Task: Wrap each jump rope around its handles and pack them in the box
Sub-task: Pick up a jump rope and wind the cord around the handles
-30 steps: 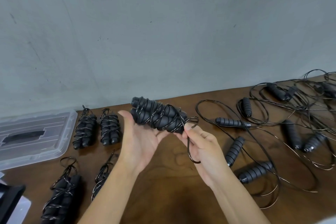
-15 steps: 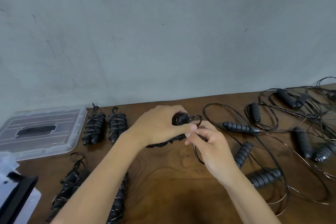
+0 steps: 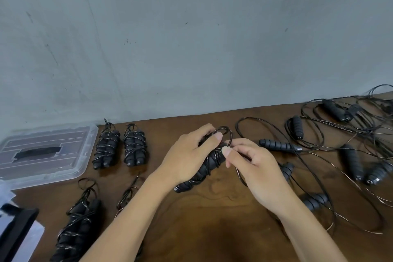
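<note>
My left hand (image 3: 189, 156) gripped the wrapped jump rope bundle (image 3: 204, 168) above the wooden table (image 3: 212, 229), while my right hand (image 3: 253, 168) pinched its loose cord loop (image 3: 223, 132). The clear plastic lid (image 3: 44, 153) lay far left, beside two finished bundles (image 3: 120, 147). I could read no writing.

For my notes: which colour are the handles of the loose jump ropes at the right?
Black, with ribbed foam grips, seen best in the head view.
</note>
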Tool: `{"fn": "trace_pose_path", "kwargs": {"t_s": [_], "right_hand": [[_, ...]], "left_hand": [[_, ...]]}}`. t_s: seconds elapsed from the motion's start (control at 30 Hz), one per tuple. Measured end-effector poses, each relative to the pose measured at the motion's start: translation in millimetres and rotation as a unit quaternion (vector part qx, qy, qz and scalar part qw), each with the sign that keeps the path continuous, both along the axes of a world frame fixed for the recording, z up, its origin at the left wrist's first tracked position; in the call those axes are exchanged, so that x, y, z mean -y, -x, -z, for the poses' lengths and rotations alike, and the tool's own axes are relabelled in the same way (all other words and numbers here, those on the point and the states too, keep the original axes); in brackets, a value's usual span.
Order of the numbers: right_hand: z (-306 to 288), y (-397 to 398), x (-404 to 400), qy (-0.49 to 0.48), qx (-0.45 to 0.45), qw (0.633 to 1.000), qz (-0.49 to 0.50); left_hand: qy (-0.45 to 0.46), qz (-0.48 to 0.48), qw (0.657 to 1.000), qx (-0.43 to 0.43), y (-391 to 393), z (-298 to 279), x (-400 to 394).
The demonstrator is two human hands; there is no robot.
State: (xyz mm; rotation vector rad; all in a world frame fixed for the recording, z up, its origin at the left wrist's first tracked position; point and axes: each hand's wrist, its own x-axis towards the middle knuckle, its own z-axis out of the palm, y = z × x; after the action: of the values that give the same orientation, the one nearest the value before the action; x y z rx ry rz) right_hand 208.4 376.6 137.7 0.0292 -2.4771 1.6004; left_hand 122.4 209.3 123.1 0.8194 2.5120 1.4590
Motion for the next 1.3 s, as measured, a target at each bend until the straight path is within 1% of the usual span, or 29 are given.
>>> {"fn": "trace_pose_path", "kwargs": {"t_s": [0.13,0.33,0.43,0.5,0.57,0.6,0.67,0.73,0.8,0.87,0.93,1.07,1.17,1.3], "right_hand": [[-4.8,2.9,-7.1,0.012,0.026,0.999,-0.019],[-9.6,7.1,-14.9,0.099,0.058,0.993,-0.023],[-4.9,9.4,-19.3,0.120,0.061,0.991,-0.004],[-0.2,12.0,-19.5,0.150,0.058,0.987,0.013],[7.2,14.0,-20.6,0.205,0.050,0.977,0.031],[11.3,14.6,-21.5,0.253,0.040,0.966,0.028],[19.4,13.3,-22.9,0.358,0.019,0.933,-0.017],[25.0,9.5,-20.8,0.409,0.015,0.911,-0.058],[31.6,6.7,-17.9,0.418,0.000,0.905,-0.077],[34.5,6.1,-14.8,0.402,-0.022,0.913,-0.073],[34.6,7.0,-12.7,0.386,-0.046,0.920,-0.053],[31.5,8.8,-11.9,0.384,-0.074,0.920,-0.020],[31.6,8.8,-14.4,0.372,-0.063,0.925,-0.046],[31.5,9.8,-15.9,0.385,-0.048,0.917,-0.092]], "left_hand": [[-0.036,0.003,0.999,0.008,-4.4,0.1,0.7],[-0.073,0.041,0.995,0.052,-7.0,4.5,3.7],[-0.096,0.046,0.991,0.077,-8.1,8.9,2.6],[-0.123,0.025,0.988,0.085,-9.6,12.4,-1.0],[-0.156,-0.008,0.983,0.095,-12.9,14.0,-5.3],[-0.170,-0.026,0.980,0.096,-14.3,14.4,-6.4],[-0.189,-0.057,0.975,0.098,-15.3,15.6,-7.6],[-0.203,-0.076,0.970,0.111,-14.7,17.1,-7.8],[-0.217,-0.085,0.962,0.140,-14.6,19.0,-8.6],[-0.225,-0.086,0.956,0.166,-16.1,19.2,-9.6],[-0.230,-0.078,0.952,0.186,-18.7,18.7,-11.0],[-0.254,-0.065,0.936,0.234,-26.6,19.9,-12.7],[-0.293,-0.050,0.910,0.289,-30.3,21.5,-10.9],[-0.300,-0.039,0.899,0.318,-30.7,21.6,-7.9]]}}
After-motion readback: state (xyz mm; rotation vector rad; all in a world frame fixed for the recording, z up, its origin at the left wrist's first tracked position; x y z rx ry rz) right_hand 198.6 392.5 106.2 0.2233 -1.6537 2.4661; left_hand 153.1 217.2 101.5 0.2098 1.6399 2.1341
